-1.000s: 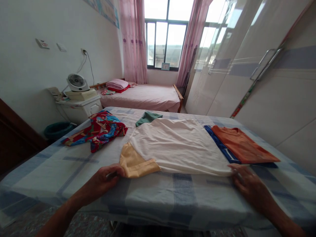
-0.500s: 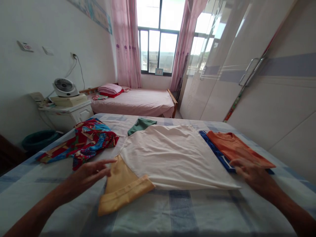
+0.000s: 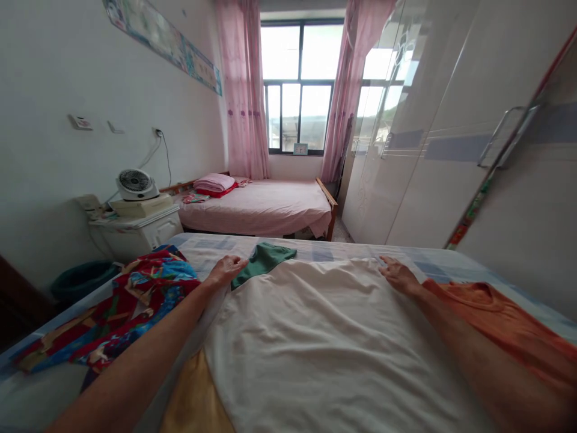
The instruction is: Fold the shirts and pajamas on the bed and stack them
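Observation:
A white T-shirt (image 3: 324, 325) is spread over the bed in front of me, with one green sleeve (image 3: 265, 260) at the far side and one yellow sleeve (image 3: 193, 400) at the near side. My left hand (image 3: 225, 270) reaches to the green sleeve's outer edge, its fingers stretched out. At the shirt's far right corner is my right hand (image 3: 399, 276), fingers apart and close to the cloth. Whether the fingertips press on the fabric is hard to see. Neither hand holds anything that I can make out.
Patterned red and blue clothing (image 3: 148, 288) lies crumpled at left. An orange folded shirt (image 3: 496, 313) sits at right, partly behind my right arm. Beyond are a pink bed (image 3: 274, 204), a nightstand (image 3: 139, 231) with a fan (image 3: 136, 182), and a tall wardrobe (image 3: 428, 180).
Both hands have moved forward, from the shirt's near side to its far side. My view has shifted closer over the shirt, which still lies spread out.

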Available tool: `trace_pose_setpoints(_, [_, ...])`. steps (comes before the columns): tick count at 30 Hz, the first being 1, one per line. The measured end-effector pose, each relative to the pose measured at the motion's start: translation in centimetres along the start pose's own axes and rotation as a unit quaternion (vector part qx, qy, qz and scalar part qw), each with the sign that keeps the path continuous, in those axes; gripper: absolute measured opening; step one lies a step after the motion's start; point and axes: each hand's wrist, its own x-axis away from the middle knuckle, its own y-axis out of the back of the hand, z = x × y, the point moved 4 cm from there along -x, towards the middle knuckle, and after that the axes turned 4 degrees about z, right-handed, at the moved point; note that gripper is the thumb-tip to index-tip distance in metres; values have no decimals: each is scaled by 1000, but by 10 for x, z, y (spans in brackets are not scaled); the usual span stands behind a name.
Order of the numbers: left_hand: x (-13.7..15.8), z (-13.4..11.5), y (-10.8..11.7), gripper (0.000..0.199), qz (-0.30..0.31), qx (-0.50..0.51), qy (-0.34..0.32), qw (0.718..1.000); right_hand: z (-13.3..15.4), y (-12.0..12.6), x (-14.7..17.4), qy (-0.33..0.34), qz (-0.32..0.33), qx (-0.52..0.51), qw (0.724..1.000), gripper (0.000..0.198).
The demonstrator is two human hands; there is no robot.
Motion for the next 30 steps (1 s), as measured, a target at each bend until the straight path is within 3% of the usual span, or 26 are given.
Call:
trace_pose_setpoints(6, [-27,-7,-31,24,-10,40,6,999,4,-17,-31,-35,5,17,999,35])
trace_pose_setpoints(9, [-25,-14,-27,31,-30,91,-28,995,-1,0,-34,-38,-13,12,999,34])
trace_pose_setpoints(11, [-25,-19,-16,34,-88,105,-59,989,-9,17,-36,-59,-45,8,997,43])
trace_pose_setpoints(15, [-36,-30,-7,28,-187,-20,-106,976,-26,33,-43,-144,-37,-12,989,50])
trace_pose_setpoints(19, [-45,-37,-25,25,-156,-152,-68,974,-14,25,-44,-179,-24,0,984,43])
trace_pose_setpoints(22, [-23,-48,-38,35,-122,-168,-110,972,32,21,-21,-96,-44,-1,994,53])
trace_pose_setpoints(26, [48,-62,-56,46,29,-188,-300,935,112,9,50,157,-7,-38,987,56])
trace_pose_setpoints(28, [82,-53,-61,48,94,-196,-319,923,125,-4,85,217,49,-18,975,55])
trace_pose_setpoints(30, [103,-37,-61,50,120,-210,-283,928,110,-17,106,211,95,17,973,56])
